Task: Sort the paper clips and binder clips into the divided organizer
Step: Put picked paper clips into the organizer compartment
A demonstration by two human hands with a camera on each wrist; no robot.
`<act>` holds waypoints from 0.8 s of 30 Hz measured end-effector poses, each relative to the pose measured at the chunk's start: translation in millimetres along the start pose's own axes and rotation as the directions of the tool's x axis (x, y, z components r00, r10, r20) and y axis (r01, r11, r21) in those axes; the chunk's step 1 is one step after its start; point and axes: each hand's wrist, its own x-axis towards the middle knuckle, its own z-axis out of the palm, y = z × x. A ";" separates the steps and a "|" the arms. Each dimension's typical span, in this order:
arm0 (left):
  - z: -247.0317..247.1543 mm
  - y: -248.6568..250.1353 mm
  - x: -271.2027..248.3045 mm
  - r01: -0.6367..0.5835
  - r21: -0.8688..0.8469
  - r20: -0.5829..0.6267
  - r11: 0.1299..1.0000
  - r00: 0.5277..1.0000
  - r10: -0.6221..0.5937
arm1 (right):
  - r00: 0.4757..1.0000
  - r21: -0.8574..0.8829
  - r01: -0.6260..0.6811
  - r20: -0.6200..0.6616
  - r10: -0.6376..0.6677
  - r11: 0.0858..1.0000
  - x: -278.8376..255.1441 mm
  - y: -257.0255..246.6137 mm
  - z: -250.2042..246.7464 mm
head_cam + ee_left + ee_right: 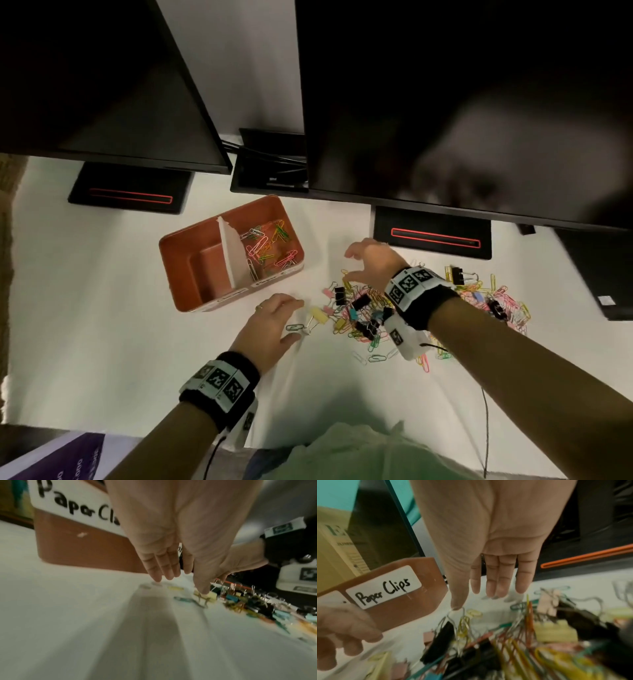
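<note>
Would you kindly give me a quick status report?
Both hands open: left hand, right hand. Organizer holds paper clips only. Mixed pile remains.

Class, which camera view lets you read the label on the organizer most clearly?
The right wrist view: the label sits unblocked and reads "Paper Clips". The left wrist view shows it blurred and partly behind the left hand. The head view shows it too small to read.

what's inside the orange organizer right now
The orange organizer holds coloured paper clips in its right compartment. The left compartment shows no clips; its floor near the white divider is partly hidden.
</note>
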 end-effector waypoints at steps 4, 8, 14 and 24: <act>15.6 -8.4 11.8 0.013 0.023 -0.030 1.000 0.999 -0.012 | 0.998 0.010 -0.038 0.043 0.037 0.999 7.4 -6.0 8.9; 14.7 -8.2 19.8 0.023 -0.045 -0.110 0.999 0.993 -0.028 | 0.995 -0.042 -0.025 0.096 0.029 0.999 14.5 -10.6 6.5; 16.4 -5.6 26.0 0.145 -0.062 -0.075 0.987 0.986 -0.150 | 0.990 -0.015 0.020 0.140 -0.018 1.000 15.6 -6.9 4.3; 5.3 -2.1 24.1 0.037 -0.062 -0.005 0.997 0.999 -0.037 | 0.996 0.113 0.084 -0.006 -0.084 0.990 -3.6 25.3 -8.5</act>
